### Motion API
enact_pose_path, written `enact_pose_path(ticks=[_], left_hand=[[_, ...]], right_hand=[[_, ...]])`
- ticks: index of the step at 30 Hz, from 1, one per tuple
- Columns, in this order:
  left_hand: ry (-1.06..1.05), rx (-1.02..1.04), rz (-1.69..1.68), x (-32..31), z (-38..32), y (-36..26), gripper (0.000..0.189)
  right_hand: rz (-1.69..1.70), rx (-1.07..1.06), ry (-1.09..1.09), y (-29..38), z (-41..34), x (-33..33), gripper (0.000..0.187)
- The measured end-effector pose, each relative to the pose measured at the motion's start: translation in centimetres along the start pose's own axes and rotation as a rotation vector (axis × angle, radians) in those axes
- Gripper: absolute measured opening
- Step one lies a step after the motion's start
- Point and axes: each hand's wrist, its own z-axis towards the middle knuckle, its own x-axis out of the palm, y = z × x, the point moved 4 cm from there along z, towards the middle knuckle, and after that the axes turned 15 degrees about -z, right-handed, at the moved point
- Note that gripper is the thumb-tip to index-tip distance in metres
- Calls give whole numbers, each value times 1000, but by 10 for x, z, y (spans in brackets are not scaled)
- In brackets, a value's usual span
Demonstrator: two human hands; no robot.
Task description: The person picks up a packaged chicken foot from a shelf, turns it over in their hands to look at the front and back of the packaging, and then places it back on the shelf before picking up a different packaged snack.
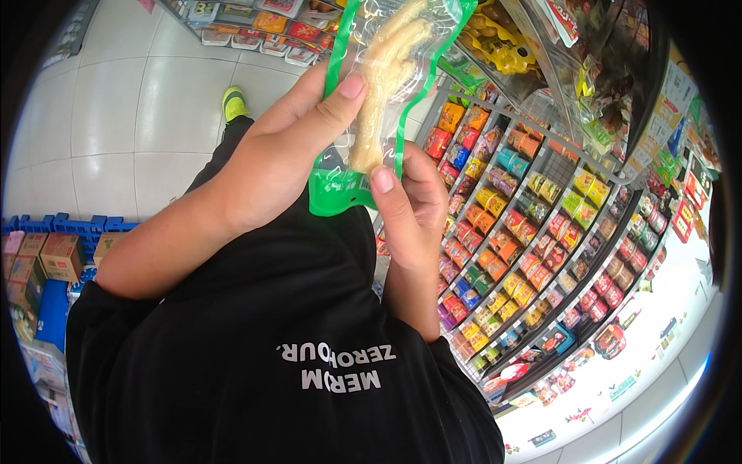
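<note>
A vacuum-packed chicken foot (pixel 382 98) shows through the clear front of a green-edged plastic pouch (pixel 336 188). Both my hands hold this pouch up in front of my chest. My left hand (pixel 290 139) grips its left side, thumb lying across the clear film and the fingers behind. Lower down, my right hand (pixel 414 203) pinches the right edge near the green bottom end, with its thumb on the front. The pouch's upper end runs out of the picture at the top. Some fingers of both hands are hidden behind it.
To the right, a tall shelf rack (pixel 522 232) carries many rows of packaged cups and tubs. Hanging snack packs (pixel 501 37) are close at the upper right. Blue plastic crates (pixel 81 229) and cardboard boxes (pixel 61 255) stand at the left. Packaged goods (pixel 272 23) line a shelf ahead.
</note>
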Motion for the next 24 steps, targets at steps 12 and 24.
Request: enact_pose_path(ticks=[12, 24], left_hand=[[-95, 30, -59, -5, 3, 6, 62], [144, -73, -328, 10, 8, -1, 61]], right_hand=[[-686, -164, -442, 12, 1, -26, 29], [-1302, -859, -261, 7, -19, 7, 55]])
